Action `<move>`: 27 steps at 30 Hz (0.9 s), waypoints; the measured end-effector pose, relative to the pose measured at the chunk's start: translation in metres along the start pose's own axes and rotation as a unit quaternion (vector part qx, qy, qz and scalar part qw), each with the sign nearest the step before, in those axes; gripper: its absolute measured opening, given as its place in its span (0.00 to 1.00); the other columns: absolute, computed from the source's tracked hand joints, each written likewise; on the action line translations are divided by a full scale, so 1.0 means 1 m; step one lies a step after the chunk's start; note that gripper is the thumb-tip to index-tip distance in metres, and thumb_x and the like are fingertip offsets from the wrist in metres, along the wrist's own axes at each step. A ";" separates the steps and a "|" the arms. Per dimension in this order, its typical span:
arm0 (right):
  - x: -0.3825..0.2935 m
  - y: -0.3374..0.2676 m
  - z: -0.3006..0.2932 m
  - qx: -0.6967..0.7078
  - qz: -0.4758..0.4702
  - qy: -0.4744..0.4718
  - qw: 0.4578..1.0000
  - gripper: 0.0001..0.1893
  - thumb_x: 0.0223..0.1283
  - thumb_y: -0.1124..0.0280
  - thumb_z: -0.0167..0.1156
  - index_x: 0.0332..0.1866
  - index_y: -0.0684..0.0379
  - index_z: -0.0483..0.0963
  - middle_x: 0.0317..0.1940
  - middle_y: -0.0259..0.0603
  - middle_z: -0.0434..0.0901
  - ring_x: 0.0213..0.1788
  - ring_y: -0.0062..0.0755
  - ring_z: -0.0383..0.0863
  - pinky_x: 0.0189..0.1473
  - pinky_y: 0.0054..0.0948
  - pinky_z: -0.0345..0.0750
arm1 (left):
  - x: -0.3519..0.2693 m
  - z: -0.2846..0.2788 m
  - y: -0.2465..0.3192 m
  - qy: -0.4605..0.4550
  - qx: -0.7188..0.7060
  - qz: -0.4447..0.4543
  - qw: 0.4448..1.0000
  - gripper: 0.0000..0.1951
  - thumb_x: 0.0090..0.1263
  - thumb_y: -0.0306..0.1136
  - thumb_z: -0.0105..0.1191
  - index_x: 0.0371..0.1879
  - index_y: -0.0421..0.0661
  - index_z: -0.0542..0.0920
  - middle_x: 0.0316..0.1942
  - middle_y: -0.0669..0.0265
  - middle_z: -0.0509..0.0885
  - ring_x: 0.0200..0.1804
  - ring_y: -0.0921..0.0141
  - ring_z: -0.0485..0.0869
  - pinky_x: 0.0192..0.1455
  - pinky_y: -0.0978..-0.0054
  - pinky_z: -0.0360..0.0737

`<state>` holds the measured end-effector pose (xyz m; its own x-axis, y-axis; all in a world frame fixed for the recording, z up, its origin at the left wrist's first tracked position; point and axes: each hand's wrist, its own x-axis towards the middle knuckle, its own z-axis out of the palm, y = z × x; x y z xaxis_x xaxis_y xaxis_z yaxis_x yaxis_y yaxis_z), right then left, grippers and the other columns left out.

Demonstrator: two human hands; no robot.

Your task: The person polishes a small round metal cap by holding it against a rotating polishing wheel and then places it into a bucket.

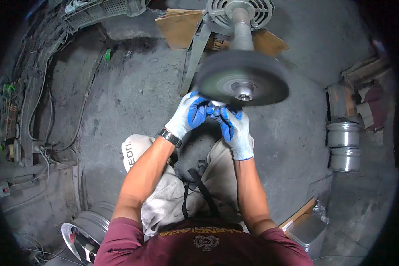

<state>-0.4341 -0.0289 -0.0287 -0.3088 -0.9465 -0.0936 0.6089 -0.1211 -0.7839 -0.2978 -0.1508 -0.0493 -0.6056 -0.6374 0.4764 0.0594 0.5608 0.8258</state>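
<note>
A large dark polishing wheel, blurred as if spinning, sits on the shaft of an electric motor. Just below its left edge, my left hand, in a white glove with blue coating, pinches a small shiny metal piece. My right hand, gloved alike, grips the same piece from the other side. The piece is close to the wheel's lower rim; whether they touch cannot be told. Fingers and the wheel hide most of it.
Cardboard sheets stand around the metal motor stand. Shiny metal cylinders are stacked at the right. A wheel rim lies at lower left, and a box at lower right. Cables run along the left wall.
</note>
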 end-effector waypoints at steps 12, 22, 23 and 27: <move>-0.011 0.001 0.002 -0.002 -0.003 0.035 0.999 0.17 0.68 0.71 0.61 0.55 0.72 0.73 0.44 0.48 0.84 0.44 0.34 0.85 0.52 0.31 0.82 | 0.003 -0.008 0.020 -0.005 0.005 0.037 0.999 0.12 0.60 0.21 0.63 0.43 0.41 0.83 0.39 0.54 0.84 0.40 0.57 0.86 0.43 0.66 0.83; -0.040 -0.001 0.022 0.005 -0.003 0.031 0.999 0.28 0.69 0.70 0.61 0.70 0.66 0.64 0.56 0.47 0.78 0.51 0.35 0.84 0.52 0.35 0.85 | 0.007 -0.023 0.060 -0.032 -0.549 -0.359 0.754 0.20 0.69 0.27 0.58 0.60 0.38 0.76 0.45 0.65 0.84 0.43 0.73 0.85 0.45 0.76 0.84; -0.044 -0.001 0.017 0.008 0.002 0.030 1.000 0.28 0.69 0.70 0.61 0.70 0.66 0.64 0.56 0.47 0.78 0.51 0.35 0.84 0.52 0.35 0.85 | 0.004 -0.028 0.064 -0.041 -0.524 -0.356 0.773 0.25 0.68 0.29 0.59 0.65 0.37 0.74 0.47 0.62 0.84 0.44 0.72 0.84 0.45 0.75 0.83; -0.056 -0.010 -0.010 -0.066 0.039 0.012 0.997 0.29 0.73 0.58 0.58 0.70 0.67 0.63 0.57 0.50 0.77 0.52 0.40 0.84 0.50 0.36 0.86 | -0.002 -0.038 0.052 -0.175 -0.503 -0.401 0.745 0.36 0.65 0.31 0.63 0.73 0.38 0.65 0.40 0.68 0.82 0.36 0.78 0.82 0.36 0.83 0.80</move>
<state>-0.4302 0.0281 -0.0215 -0.2827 -0.9440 -0.1700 0.5302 -0.0061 -0.8479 -0.2638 -0.1407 0.0043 -0.9255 -0.2797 -0.2554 0.0254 -0.7186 0.6949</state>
